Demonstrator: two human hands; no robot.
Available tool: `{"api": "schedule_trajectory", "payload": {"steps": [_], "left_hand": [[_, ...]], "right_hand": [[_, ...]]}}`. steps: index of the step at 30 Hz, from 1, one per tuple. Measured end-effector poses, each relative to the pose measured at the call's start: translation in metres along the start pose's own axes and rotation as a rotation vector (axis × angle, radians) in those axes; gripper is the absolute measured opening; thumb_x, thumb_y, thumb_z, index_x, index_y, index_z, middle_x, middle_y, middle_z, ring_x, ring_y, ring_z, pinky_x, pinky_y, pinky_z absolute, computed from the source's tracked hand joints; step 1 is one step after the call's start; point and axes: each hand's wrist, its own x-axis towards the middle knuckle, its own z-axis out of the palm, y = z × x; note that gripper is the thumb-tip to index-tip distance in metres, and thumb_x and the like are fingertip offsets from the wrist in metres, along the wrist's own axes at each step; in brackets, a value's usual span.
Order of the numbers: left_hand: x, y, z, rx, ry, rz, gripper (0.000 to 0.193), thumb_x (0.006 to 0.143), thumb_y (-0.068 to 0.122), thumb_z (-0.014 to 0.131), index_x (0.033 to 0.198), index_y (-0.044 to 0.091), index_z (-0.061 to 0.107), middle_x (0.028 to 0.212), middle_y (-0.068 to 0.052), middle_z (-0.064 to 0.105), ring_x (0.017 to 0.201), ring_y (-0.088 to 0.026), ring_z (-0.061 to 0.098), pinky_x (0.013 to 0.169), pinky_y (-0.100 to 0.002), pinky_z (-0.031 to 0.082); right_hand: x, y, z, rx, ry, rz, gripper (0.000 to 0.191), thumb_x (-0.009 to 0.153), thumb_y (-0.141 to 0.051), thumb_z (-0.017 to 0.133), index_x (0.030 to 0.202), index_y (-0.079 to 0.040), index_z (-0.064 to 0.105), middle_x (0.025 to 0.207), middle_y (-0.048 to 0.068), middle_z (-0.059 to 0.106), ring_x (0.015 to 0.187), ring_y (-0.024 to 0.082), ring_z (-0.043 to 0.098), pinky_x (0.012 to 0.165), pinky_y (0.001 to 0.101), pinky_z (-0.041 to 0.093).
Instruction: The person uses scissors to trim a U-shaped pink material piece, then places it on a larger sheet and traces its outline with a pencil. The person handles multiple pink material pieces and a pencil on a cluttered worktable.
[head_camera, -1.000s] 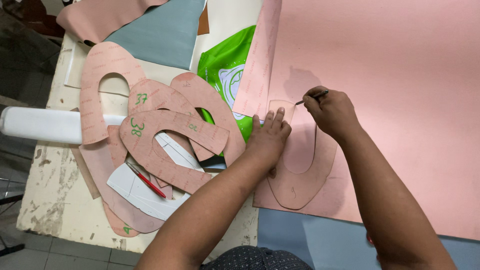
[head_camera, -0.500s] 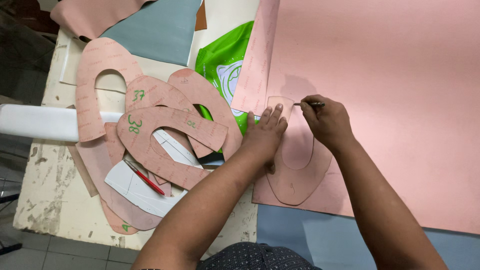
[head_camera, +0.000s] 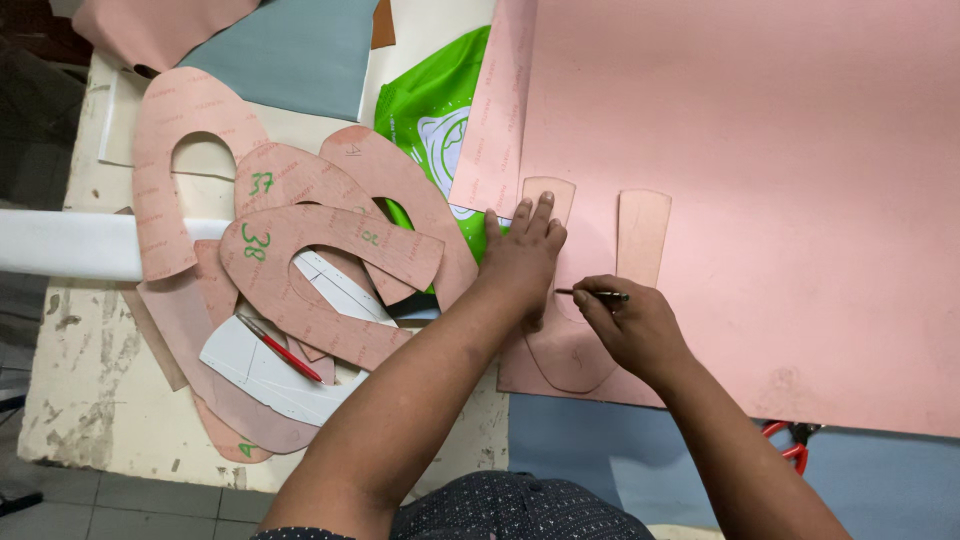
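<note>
- Left hand (head_camera: 522, 258), fingers spread flat, hides part of the pink U-shaped card pattern (head_camera: 580, 350) on the large pink sheet (head_camera: 760, 180).
- Right hand (head_camera: 630, 325) pinches a thin metal-tipped scribing tool (head_camera: 592, 294), probably tracing; its tip is hard to make out.
- Sheet runs off frame rightward, open there.

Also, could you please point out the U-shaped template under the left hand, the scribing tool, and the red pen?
U-shaped template (head_camera: 572, 358), head view, its rounded bottom.
Scribing tool (head_camera: 597, 294), head view, mid-shaft.
Red pen (head_camera: 283, 350), head view, middle of barrel.
</note>
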Motion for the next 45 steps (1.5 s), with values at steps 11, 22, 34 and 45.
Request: {"api": "schedule_trajectory", "payload": {"steps": [11,22,34,45], "left_hand": [[0.002,0.011,-0.002,0.081,0.022,-0.020,0.126,0.053,0.025,0.100,0.155,0.009,0.027,0.170,-0.021,0.003,0.155,-0.041,0.012,0.118,-0.070,0.015],[0.004,0.011,0.001,0.106,0.032,-0.001,0.127,0.052,0.028,0.102,0.153,0.006,0.028,0.168,-0.025,0.005,0.154,-0.043,0.012,0.118,-0.068,0.012],[0.025,0.019,0.045,0.320,0.309,0.129,0.064,0.094,0.017,0.060,0.153,0.011,0.036,0.166,-0.017,0.025,0.137,-0.051,0.042,0.111,-0.056,0.037],[0.024,0.043,0.014,0.459,0.048,0.165,0.093,0.091,0.020,0.065,0.163,0.042,0.010,0.172,-0.008,-0.002,0.125,-0.064,0.049,0.082,-0.048,0.053]], "right_hand": [[-0.007,0.003,-0.025,-0.286,-0.159,-0.081,0.025,0.093,-0.027,0.062,0.099,-0.009,0.079,0.084,0.012,0.077,0.071,0.029,0.071,0.066,0.0395,0.057],[0.018,-0.004,-0.042,-0.552,-0.181,0.037,0.027,0.097,-0.032,0.060,0.096,-0.009,0.074,0.074,0.012,0.073,0.072,0.032,0.070,0.069,0.0444,0.056],[0.021,0.029,-0.047,-0.429,-0.130,0.229,0.041,0.095,-0.021,0.055,0.135,-0.024,0.065,0.117,0.007,0.060,0.095,0.027,0.066,0.086,0.0400,0.054],[0.005,0.032,-0.053,-0.112,0.079,0.100,0.030,0.100,-0.032,0.060,0.106,-0.006,0.074,0.097,0.009,0.066,0.087,0.024,0.066,0.079,0.0377,0.053]]}}
